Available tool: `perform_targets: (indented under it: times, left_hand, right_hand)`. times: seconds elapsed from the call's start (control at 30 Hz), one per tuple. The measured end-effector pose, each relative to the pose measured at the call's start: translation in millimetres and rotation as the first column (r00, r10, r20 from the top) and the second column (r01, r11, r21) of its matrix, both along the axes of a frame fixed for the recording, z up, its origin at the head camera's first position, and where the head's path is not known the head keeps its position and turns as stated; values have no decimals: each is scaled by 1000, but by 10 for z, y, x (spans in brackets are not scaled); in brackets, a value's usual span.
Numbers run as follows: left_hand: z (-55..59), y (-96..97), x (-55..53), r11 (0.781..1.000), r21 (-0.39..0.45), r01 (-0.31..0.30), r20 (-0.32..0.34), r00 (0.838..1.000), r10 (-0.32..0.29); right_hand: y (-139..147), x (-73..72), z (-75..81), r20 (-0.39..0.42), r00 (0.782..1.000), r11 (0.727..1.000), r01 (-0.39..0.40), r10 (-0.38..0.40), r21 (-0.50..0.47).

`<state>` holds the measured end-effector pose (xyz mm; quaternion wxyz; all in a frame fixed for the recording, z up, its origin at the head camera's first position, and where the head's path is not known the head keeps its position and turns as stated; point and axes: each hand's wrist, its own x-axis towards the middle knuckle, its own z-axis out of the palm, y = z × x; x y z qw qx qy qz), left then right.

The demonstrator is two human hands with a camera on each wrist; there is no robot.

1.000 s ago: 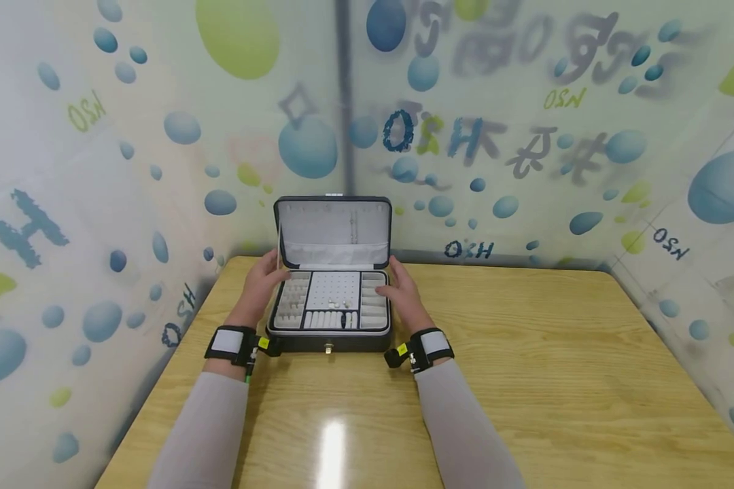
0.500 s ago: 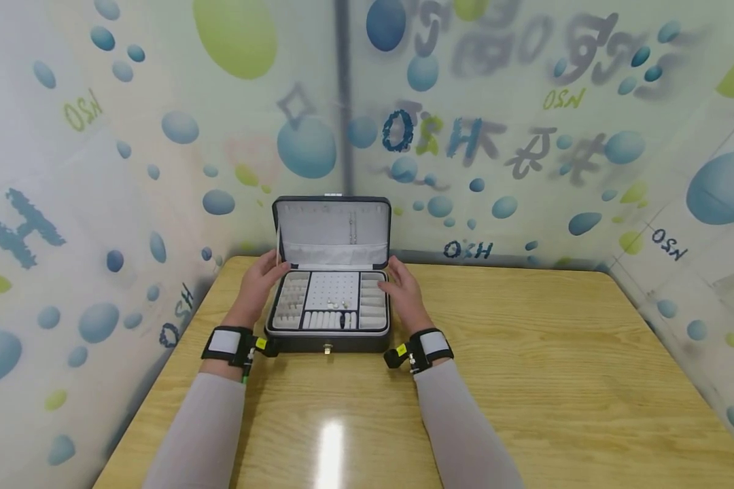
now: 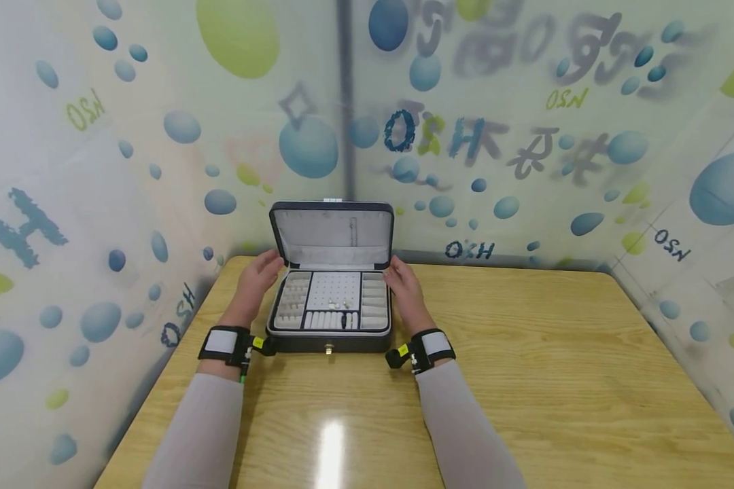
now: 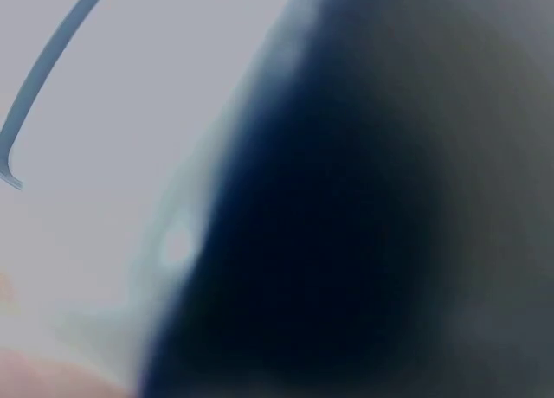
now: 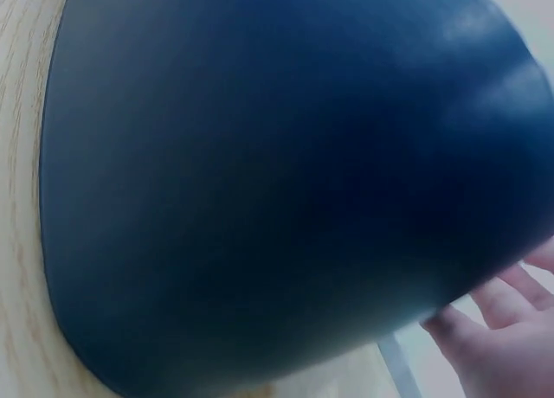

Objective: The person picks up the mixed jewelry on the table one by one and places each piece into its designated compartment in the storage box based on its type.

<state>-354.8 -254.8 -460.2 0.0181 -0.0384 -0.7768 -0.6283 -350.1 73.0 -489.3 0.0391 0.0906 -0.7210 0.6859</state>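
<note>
A dark jewelry box (image 3: 329, 343) stands on the table with its grey-lined lid (image 3: 330, 231) raised. Inside, a white perforated panel (image 3: 333, 285) lies between two rows of small compartments, with ring rolls (image 3: 324, 320) in front and a few small earrings (image 3: 336, 303) on it. My left hand (image 3: 255, 284) is at the lid's left lower corner, fingers loosely bent. At the opposite side, my right hand (image 3: 407, 291) has its fingertips beside the lid's right lower corner. The right wrist view shows the box's dark side (image 5: 260, 173) with fingers (image 5: 506, 329) along its edge.
The wooden table (image 3: 544, 367) extends to the right and toward the front. Close behind the box rises a patterned wall covering (image 3: 495, 122), and another stretch runs along the left. A brass clasp (image 3: 329, 349) sits on the box's front.
The lid has tipped slightly forward, and the ribbon at its left side no longer shows. Both thumbs have drawn off the box's rim, outward to the sides.
</note>
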Motion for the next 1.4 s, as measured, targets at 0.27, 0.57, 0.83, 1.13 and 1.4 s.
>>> perform_targets:
  times: [0.27,0.57,0.83,1.13,1.4]
  left_hand:
    - [26,-9,34,1000,8,10,-2,1000,-10]
    - [141,-38,53,997,50,51,58,997,-54]
    - [264,-46,121,994,-1,107,117,987,-106]
    - [273,-109,152,977,-56,204,97,975,-198]
    - [290,-154,200,961,-158,225,127,970,-206]
  right_hand:
    - [29,-16,-7,-19,1000,1000,18,-18,12]
    - [4,8,20,-43,998,999,48,-49,-22]
    - [-7,53,57,-80,992,993,100,-95,68]
    - [81,85,43,-115,993,997,49,-42,63]
    - [176,123,16,-113,993,994,-34,46,107]
